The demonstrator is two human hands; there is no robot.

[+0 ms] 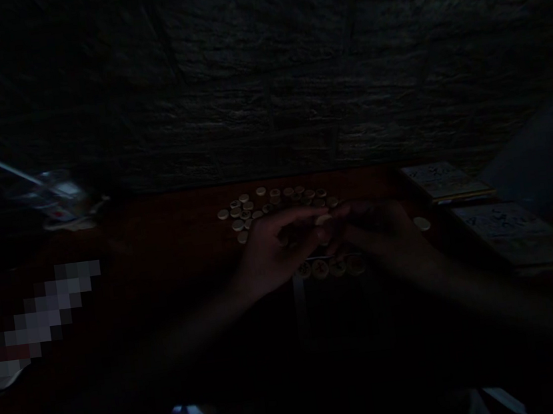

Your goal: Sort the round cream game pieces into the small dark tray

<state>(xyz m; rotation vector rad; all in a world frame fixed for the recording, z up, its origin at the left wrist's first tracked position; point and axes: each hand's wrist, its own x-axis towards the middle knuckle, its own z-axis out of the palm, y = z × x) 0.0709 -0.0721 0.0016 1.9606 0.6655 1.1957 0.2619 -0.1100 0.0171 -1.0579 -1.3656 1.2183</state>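
Observation:
In dim light my left hand [272, 248] and my right hand [389, 228] meet over the table, fingertips closed together. A pale round xiangqi piece [323, 219] shows between them, pinched by the fingers of both hands. Just below, several marked xiangqi pieces [320, 268] lie side by side in a row at the top of a dark rectangular thing [300, 311] with a pale edge; its kind is too dark to tell. Behind my fingers several loose pieces [246, 215] lie scattered, some showing characters, others blank. My hands hide part of this group.
A single piece [422, 223] lies to the right of my right hand. Two flat printed boxes or boards [521, 230] lie at the right. A clear cup with a straw [66, 199] stands at the left. A rough stone wall [264, 108] rises behind the reddish-brown table [170, 247].

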